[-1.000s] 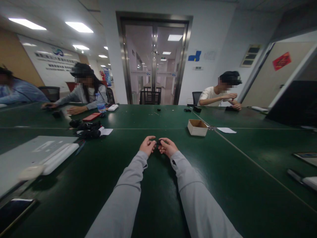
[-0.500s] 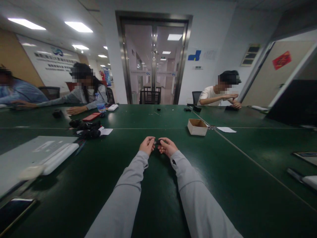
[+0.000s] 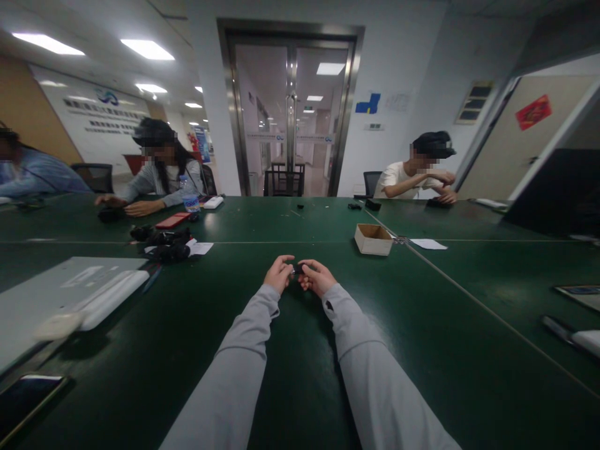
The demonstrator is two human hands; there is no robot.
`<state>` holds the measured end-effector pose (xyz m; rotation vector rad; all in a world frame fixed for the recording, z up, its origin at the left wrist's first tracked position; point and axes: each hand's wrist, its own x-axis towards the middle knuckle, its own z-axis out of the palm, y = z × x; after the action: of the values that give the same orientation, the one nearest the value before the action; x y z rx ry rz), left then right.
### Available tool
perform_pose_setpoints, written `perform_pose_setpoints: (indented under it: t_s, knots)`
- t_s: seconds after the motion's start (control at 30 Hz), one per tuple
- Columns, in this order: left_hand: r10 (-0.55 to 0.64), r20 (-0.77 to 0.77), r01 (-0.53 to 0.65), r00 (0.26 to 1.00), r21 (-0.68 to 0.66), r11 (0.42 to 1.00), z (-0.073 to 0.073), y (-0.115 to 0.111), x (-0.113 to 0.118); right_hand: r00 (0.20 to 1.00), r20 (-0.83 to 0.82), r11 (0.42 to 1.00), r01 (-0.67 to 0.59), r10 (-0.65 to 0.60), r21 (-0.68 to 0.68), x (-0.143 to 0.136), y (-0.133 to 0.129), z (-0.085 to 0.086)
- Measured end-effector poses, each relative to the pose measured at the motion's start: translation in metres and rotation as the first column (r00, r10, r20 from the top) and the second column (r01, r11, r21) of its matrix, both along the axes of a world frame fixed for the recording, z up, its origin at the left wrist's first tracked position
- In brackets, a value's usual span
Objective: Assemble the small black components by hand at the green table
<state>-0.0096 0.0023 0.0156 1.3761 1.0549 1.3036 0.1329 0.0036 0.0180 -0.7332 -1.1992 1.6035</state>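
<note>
Over the green table (image 3: pixel 300 350), my left hand (image 3: pixel 278 275) and my right hand (image 3: pixel 317 278) meet at a small dark object (image 3: pixel 297 269) with a shiny, metal-looking end on the left. Its exact kind is too small to make out. My right thumb and fingers pinch the dark end. On the other side, my left thumb and fingers are closed at the shiny end, the index finger lying a little above it. Fingers hide much of the object.
An open cardboard box (image 3: pixel 374 240) stands right of my hands, beside a paper sheet (image 3: pixel 429 244). Left are a laptop (image 3: pixel 94 281), a phone (image 3: pixel 30 400), black gear (image 3: pixel 169 242) and a water bottle (image 3: pixel 190 197). Several people sit across the table.
My left index finger has lifted slightly, and more of the small object shows. The co-worker at the left has drawn an outstretched arm in to a black item; the right co-worker's raised hand has shifted.
</note>
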Motion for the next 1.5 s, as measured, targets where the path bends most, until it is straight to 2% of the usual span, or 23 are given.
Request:
perform_pose_setpoints:
  t_s: [0.2,0.53,0.8,1.0,1.5]
  knots:
    - [-0.087,-0.020,0.088,0.996,0.010,0.996,0.0051,-0.0033,-0.0012,1.000,-0.003,1.000,-0.012,0.012,0.004,-0.0006,0.0001,0.0004]
    - [-0.068,0.001,0.068,0.998,-0.021,0.997,0.0012,0.0007,-0.0012,1.000,0.005,1.000,-0.020,0.020,-0.019,-0.0005,0.0011,0.0018]
    - [-0.017,0.005,0.017,1.000,0.009,1.000,0.0004,-0.0017,0.0021,0.991,-0.027,0.990,0.127,-0.128,-0.055,-0.0041,0.0044,-0.0016]
    - [-0.004,-0.054,0.005,0.999,0.020,1.000,-0.0030,0.0015,0.0007,0.994,-0.011,0.991,0.110,-0.111,-0.074,-0.0051,0.0019,0.0016]
    - [-0.001,-0.064,0.002,0.998,0.018,1.000,-0.0027,0.0019,0.0001,0.990,-0.022,0.985,0.135,-0.138,-0.108,-0.0076,0.0018,0.0030]
